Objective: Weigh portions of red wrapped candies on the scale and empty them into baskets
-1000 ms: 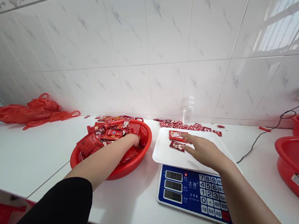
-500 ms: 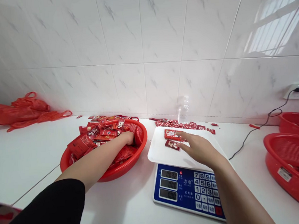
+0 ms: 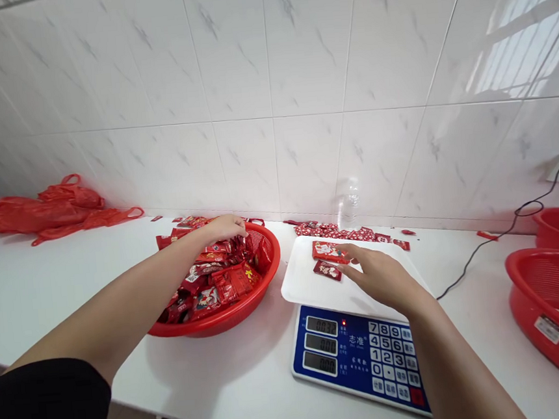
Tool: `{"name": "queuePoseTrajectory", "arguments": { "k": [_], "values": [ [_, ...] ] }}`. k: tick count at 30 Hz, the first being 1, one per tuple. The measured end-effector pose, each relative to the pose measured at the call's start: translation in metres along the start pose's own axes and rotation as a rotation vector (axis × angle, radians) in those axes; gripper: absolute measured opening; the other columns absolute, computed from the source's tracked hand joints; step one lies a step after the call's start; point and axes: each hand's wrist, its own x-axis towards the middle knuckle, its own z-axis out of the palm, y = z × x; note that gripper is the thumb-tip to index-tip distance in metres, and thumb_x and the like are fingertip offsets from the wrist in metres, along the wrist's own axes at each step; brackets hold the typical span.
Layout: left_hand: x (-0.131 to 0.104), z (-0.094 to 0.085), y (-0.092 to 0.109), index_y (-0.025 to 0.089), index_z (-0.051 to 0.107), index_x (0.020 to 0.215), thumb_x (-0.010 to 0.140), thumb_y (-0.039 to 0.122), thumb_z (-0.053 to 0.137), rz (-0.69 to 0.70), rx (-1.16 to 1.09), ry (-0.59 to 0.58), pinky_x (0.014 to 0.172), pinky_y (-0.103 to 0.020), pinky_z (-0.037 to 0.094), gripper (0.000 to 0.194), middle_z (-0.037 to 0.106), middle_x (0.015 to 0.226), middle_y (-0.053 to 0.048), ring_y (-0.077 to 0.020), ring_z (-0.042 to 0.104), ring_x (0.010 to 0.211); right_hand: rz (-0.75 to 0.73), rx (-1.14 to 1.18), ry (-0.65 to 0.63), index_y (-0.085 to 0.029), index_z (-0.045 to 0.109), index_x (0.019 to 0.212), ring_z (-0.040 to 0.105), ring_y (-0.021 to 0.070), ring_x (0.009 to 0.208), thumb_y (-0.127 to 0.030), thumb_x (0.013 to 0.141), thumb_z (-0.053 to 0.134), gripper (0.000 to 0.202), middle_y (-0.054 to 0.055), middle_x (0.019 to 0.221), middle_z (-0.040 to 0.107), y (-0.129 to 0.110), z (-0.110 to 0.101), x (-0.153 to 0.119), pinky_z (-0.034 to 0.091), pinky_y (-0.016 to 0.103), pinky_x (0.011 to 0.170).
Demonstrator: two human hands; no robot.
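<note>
My left hand (image 3: 228,227) is over the back of the red plastic basket (image 3: 271,272), its fingers curled down among heaped red snack packets (image 3: 234,282). Whatever those fingers grip is hidden among the shiny wrappers. My right hand (image 3: 370,270) hovers over the white tray (image 3: 299,289) of a digital scale (image 3: 346,376), thumb and fingers apart. Close to its fingertips lie a larger red packet (image 3: 329,251) and a smaller dark red packet (image 3: 327,270) on the tray. The scale's top display reads about 0.032.
Small red packets (image 3: 360,233) lie along the wall behind the scale, near a clear plastic object (image 3: 348,207). Red plastic bags (image 3: 30,215) rest at the far left. Two more red baskets (image 3: 521,283) stand at the right, beside a black cord (image 3: 482,260).
My left hand has lifted out of the basket's right side and shifted towards its back, uncovering packets at the front. My right hand stays over the tray. The view has shifted slightly.
</note>
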Motion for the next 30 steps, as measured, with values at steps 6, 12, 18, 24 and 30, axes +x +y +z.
{"name": "queuePoseTrajectory", "arguments": {
  "k": [6,12,18,24,30],
  "values": [
    [-0.017,-0.006,0.029,0.017,0.058,0.068,0.063,0.024,0.068,0.128,-0.469,-0.106,0.056,-0.026,0.042,0.013,0.065,0.066,-0.002,-0.0156,0.059,0.061,-0.008,0.004,0.011,-0.032,0.051,0.128,0.062,0.0273,0.106,-0.039,0.091,0.044,0.038,0.003,0.120,0.065,0.002,0.000,0.001,0.048,0.042,0.084],
    [-0.032,0.026,0.081,0.015,0.057,0.069,0.064,0.012,0.066,0.336,-0.901,-0.316,0.060,-0.025,0.045,0.011,0.061,0.066,-0.001,-0.0110,0.056,0.061,-0.001,0.086,0.040,-0.031,0.049,0.131,0.058,0.0282,0.112,-0.044,0.090,0.047,0.043,0.004,0.125,0.062,0.002,-0.001,0.002,0.046,0.046,0.090],
    [-0.046,0.061,0.130,0.014,0.057,0.069,0.062,0.007,0.064,0.462,-1.033,-0.540,0.056,-0.021,0.040,0.012,0.059,0.063,0.001,-0.0085,0.053,0.058,-0.115,0.543,0.073,-0.035,0.032,0.142,0.052,0.0234,0.120,-0.042,0.088,0.052,0.058,0.005,0.140,0.047,0.002,0.000,0.011,0.047,0.042,0.093],
    [-0.050,0.079,0.146,0.016,0.057,0.077,0.064,0.009,0.065,0.532,-1.047,-0.628,0.064,-0.027,0.044,0.016,0.062,0.069,0.000,-0.0124,0.058,0.065,-0.064,0.837,0.180,-0.022,0.049,0.125,0.061,0.0152,0.074,-0.035,0.086,0.051,0.042,0.001,0.083,0.062,0.015,0.006,0.026,0.052,0.033,0.069],
    [-0.041,0.085,0.132,0.015,0.059,0.079,0.066,0.012,0.065,0.486,-1.036,-0.562,0.063,-0.026,0.044,0.015,0.064,0.072,-0.001,-0.0115,0.057,0.064,0.026,0.634,0.257,-0.023,0.058,0.105,0.057,0.0139,0.068,-0.027,0.085,0.046,0.024,-0.001,0.078,0.060,0.030,0.004,0.028,0.047,0.029,0.065]
  ]
}}
